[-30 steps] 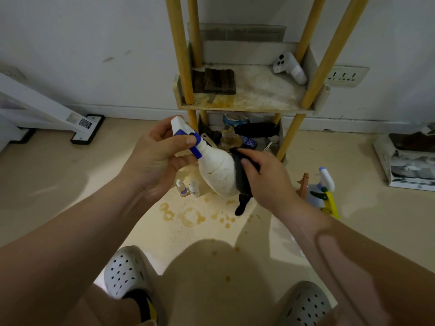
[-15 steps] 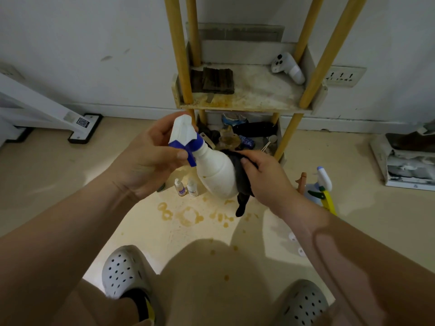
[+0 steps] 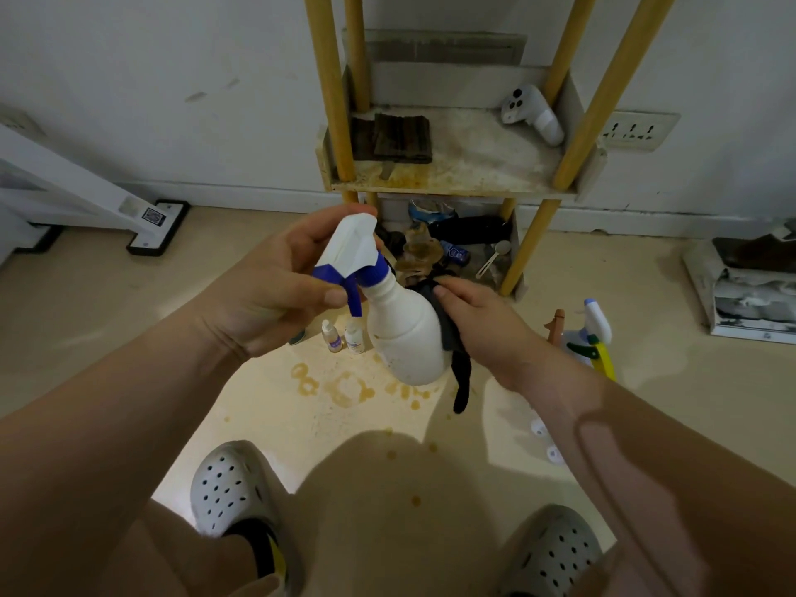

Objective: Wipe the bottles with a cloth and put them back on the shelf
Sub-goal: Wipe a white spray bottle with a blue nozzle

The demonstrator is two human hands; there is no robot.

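Change: the spray bottle [image 3: 405, 338] stands steeper than one second ago, and the right hand [image 3: 486, 325] sits higher, at the bottle's shoulder.
Spray bottle: white body, blue collar and trigger; held in the air in front of the shelf [image 3: 452, 189], above the stained floor [image 3: 340, 387].
Left hand [image 3: 275, 295]: curled round the spray head, thumb against the blue trigger.
Right hand: fingers curved over the dark cloth [image 3: 456, 355], holding it against the bottle's right flank; a cloth tail hangs below.
Relative position: bottle between both hands, touching the left directly and the right through the cloth.
Shelf: carries a folded rag [image 3: 402, 137] and a white controller [image 3: 534, 114].
Floor: two dropper bottles [image 3: 344, 336] stand upright; a second sprayer [image 3: 596, 333] stands to the right.
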